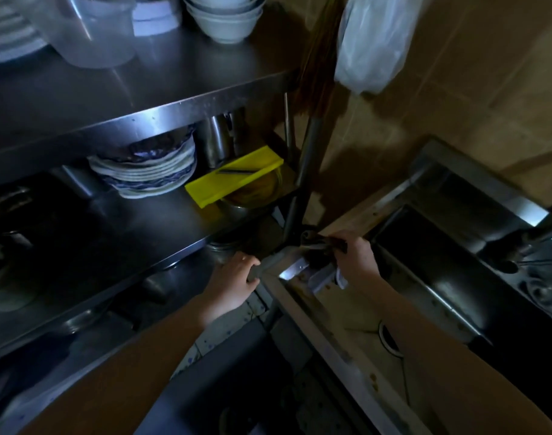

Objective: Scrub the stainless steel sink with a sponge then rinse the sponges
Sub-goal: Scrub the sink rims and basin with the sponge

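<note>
Two hands are seen at a stainless steel sink (pixel 329 348) with two basins: a near basin (pixel 347 309) with one drain (pixel 390 340), and a darker far basin (pixel 422 246). One dark sponge (pixel 323 243) is gripped in the curled fingers of the right hand (pixel 354 257) and is pressed on the sink's far left corner, just ahead of the knuckles. One pale piece (pixel 326 276) lies beneath that hand against the basin wall; whether it is a second sponge or a cloth cannot be told. The sink's near left corner is clasped by the left hand (pixel 237 277), with the fingers hooked over the rim. One faucet (pixel 519 243) is seen at the right edge. To the left, a steel shelving rack (pixel 174 111) is seen in dim light. On its top shelf one stack of white bowls (pixel 226 17) and one clear plastic container (pixel 102 36) are kept. On the shelf below, one stack of blue-patterned plates (pixel 149 171), two metal canisters (pixel 219 139) and one yellow cutting board (pixel 234 183) bearing one knife (pixel 235 171) are set. One white plastic bag (pixel 372 42) is hung against the tan tiled wall (pixel 488 89).
</note>
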`<action>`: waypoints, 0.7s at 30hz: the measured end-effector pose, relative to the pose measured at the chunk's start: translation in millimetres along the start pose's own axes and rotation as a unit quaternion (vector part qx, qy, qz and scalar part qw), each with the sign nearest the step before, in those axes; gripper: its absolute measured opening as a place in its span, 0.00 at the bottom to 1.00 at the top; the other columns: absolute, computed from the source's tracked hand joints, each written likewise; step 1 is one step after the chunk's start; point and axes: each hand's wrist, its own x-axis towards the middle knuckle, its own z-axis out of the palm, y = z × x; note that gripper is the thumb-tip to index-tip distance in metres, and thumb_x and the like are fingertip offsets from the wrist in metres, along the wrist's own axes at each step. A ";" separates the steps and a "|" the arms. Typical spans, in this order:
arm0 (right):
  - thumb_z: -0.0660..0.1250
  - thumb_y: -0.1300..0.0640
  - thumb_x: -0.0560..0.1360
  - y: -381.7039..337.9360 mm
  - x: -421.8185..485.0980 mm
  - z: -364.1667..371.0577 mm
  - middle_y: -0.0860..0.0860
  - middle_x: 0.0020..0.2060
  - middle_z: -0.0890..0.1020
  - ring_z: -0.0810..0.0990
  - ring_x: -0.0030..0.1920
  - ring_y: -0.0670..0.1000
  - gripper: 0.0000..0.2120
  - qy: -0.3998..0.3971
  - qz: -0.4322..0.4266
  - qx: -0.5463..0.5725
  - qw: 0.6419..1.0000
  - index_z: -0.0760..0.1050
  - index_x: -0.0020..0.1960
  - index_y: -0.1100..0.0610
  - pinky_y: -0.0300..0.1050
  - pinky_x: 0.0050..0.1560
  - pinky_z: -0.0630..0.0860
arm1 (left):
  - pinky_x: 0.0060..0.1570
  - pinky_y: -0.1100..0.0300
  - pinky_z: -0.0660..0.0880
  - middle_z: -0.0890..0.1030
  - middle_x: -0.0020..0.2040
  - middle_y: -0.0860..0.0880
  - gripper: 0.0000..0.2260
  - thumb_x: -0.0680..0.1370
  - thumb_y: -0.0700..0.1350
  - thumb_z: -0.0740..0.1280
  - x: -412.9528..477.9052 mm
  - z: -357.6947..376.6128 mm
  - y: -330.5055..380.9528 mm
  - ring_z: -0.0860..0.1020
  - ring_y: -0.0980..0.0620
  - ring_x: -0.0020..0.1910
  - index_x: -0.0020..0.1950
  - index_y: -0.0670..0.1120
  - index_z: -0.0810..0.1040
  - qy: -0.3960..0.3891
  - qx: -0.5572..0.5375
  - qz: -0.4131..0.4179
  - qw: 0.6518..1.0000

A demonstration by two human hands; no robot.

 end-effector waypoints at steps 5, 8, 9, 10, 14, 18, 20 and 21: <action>0.61 0.62 0.77 1.2 2.8 21.8 0.49 0.49 0.78 0.76 0.45 0.48 0.13 -0.028 -0.009 -0.006 1.000 0.76 0.57 0.50 0.38 0.42 0.71 | 0.58 0.54 0.68 0.74 0.64 0.50 0.21 0.77 0.55 0.63 -8.4 17.4 2.2 0.73 0.50 0.62 0.68 0.51 0.70 -0.004 0.006 -0.007 1.000; 0.64 0.58 0.76 5.2 -3.3 41.4 0.51 0.60 0.76 0.76 0.57 0.53 0.13 -0.070 -0.041 -0.072 0.994 0.77 0.59 0.50 0.43 0.52 0.72 | 0.59 0.58 0.67 0.74 0.66 0.51 0.22 0.76 0.56 0.64 -13.4 26.5 1.6 0.73 0.51 0.64 0.69 0.51 0.70 0.006 -0.005 -0.006 1.000; 0.65 0.56 0.75 8.8 -6.2 47.6 0.51 0.65 0.73 0.72 0.64 0.55 0.14 -0.077 -0.056 -0.112 0.989 0.77 0.60 0.50 0.48 0.60 0.70 | 0.59 0.59 0.67 0.75 0.66 0.51 0.23 0.76 0.56 0.64 -14.8 28.7 1.6 0.73 0.51 0.64 0.69 0.51 0.70 0.013 -0.014 -0.003 1.000; 0.66 0.55 0.75 12.6 -8.9 52.3 0.51 0.70 0.68 0.66 0.69 0.57 0.15 -0.085 -0.067 -0.138 0.985 0.76 0.62 0.50 0.53 0.67 0.65 | 0.59 0.59 0.67 0.75 0.66 0.51 0.23 0.76 0.56 0.64 -16.0 30.9 2.0 0.73 0.52 0.63 0.69 0.50 0.70 0.025 -0.022 -0.001 0.999; 0.66 0.60 0.75 25.0 -15.5 58.7 0.57 0.72 0.65 0.63 0.72 0.61 0.20 -0.118 -0.086 -0.050 0.988 0.72 0.67 0.57 0.60 0.71 0.61 | 0.55 0.57 0.66 0.78 0.62 0.52 0.20 0.75 0.57 0.65 -14.7 40.5 5.7 0.76 0.51 0.60 0.64 0.50 0.74 0.089 -0.019 -0.016 0.996; 0.63 0.63 0.76 25.2 -19.8 57.8 0.58 0.73 0.65 0.61 0.73 0.58 0.27 -0.122 -0.080 -0.015 0.989 0.62 0.74 0.56 0.55 0.73 0.60 | 0.51 0.55 0.68 0.81 0.57 0.50 0.20 0.73 0.58 0.67 -10.0 49.5 12.1 0.79 0.48 0.55 0.60 0.48 0.76 0.117 0.028 -0.021 0.993; 0.62 0.63 0.77 26.0 -20.9 58.2 0.58 0.73 0.64 0.60 0.74 0.58 0.26 -0.134 -0.106 -0.031 0.985 0.62 0.74 0.56 0.53 0.75 0.58 | 0.47 0.54 0.70 0.83 0.53 0.49 0.19 0.73 0.57 0.68 -8.9 52.3 12.1 0.80 0.46 0.49 0.58 0.48 0.77 0.128 0.066 0.000 0.990; 0.61 0.62 0.78 26.6 -23.7 57.4 0.56 0.74 0.63 0.58 0.75 0.56 0.25 -0.147 -0.117 -0.044 0.981 0.62 0.74 0.56 0.51 0.76 0.55 | 0.45 0.54 0.71 0.83 0.52 0.49 0.19 0.73 0.56 0.68 -8.5 53.3 11.2 0.81 0.45 0.46 0.58 0.47 0.77 0.130 0.079 0.013 0.988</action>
